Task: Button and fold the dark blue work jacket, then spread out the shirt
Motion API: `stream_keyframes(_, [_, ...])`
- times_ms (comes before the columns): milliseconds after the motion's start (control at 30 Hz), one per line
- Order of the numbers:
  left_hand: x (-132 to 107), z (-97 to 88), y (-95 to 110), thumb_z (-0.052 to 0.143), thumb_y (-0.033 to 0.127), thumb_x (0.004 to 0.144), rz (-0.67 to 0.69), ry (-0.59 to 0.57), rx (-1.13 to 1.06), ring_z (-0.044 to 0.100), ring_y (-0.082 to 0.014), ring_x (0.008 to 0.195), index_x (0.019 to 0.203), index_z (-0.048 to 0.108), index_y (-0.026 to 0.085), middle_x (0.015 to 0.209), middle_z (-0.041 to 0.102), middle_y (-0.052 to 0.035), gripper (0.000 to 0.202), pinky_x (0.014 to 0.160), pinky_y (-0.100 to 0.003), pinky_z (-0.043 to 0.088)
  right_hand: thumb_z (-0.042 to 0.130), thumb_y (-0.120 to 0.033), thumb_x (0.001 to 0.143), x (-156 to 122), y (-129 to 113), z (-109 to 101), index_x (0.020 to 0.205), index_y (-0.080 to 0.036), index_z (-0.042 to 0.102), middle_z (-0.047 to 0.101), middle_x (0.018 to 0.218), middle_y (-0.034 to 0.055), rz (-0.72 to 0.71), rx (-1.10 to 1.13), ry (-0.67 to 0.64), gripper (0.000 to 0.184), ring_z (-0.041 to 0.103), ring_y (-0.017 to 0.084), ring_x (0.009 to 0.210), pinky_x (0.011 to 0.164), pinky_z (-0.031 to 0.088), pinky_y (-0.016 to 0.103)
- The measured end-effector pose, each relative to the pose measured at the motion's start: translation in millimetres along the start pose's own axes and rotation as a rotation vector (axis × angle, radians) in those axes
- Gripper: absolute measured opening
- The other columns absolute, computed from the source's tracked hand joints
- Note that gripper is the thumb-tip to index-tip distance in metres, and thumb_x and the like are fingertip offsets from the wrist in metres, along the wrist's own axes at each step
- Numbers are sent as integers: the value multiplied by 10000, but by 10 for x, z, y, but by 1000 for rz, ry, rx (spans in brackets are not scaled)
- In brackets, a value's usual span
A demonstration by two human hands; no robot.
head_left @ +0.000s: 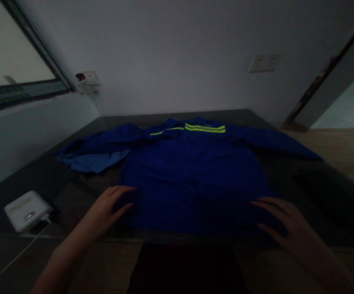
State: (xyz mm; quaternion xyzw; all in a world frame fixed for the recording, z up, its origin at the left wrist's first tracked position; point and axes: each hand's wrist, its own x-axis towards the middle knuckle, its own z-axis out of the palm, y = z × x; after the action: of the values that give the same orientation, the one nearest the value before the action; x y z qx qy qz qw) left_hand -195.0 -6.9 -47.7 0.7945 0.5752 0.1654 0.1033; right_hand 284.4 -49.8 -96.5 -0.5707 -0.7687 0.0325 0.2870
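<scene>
A dark blue work jacket with yellow-green stripes across the chest lies spread on a dark table, collar toward the wall. Its sleeves stretch out to both sides. Under the left sleeve shows a lighter blue piece of cloth; whether it belongs to the jacket I cannot tell. My left hand is at the jacket's lower left edge, thumb and fingers apart. At the lower right edge is my right hand, its fingers likewise apart. Dim light hides whether either hand presses on the cloth.
A white box-shaped device with a white cable sits at the table's left front. A dark flat object lies on the right. Behind the table rises a wall with sockets; a power adapter is plugged in at left.
</scene>
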Motion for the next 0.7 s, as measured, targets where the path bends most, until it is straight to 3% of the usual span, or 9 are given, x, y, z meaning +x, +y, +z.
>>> stream_keyframes(133, [-265, 98, -384, 525, 267, 753, 33, -89, 79, 506, -263, 1182, 1171, 581, 247, 1282, 550, -75, 422, 1002, -423, 410, 568, -345, 714, -199, 379, -94, 1144, -308, 628, 600, 1205, 81, 3, -94, -81, 435, 565, 303, 1076, 882, 486, 471])
stream_keyframes(300, [-278, 193, -445, 458, 172, 714, -18, -48, 112, 525, -244, 1143, 1128, 580, 215, 1228, 565, -83, 434, 990, -399, 420, 497, -245, 683, -175, 482, -70, 1082, -274, 654, 624, 1142, 88, 78, -101, -82, 429, 594, 287, 1029, 854, 497, 456])
stream_keyframes(500, [-176, 169, -388, 439, 165, 698, -114, 9, 116, 563, -229, 1018, 937, 576, 208, 1078, 603, -69, 279, 905, -360, 457, 553, -405, 748, -84, 372, -58, 968, -259, 669, 652, 1028, 90, 122, -25, -25, 288, 617, 281, 960, 833, 498, 458])
stream_keyframes(700, [-145, 83, -424, 439, 183, 633, -203, 109, 15, 607, -228, 908, 833, 535, 214, 943, 646, -48, 224, 821, -341, 490, 558, -597, 740, -49, 305, -73, 886, -272, 686, 663, 981, 84, 170, 56, -48, 378, 633, 266, 923, 818, 515, 422])
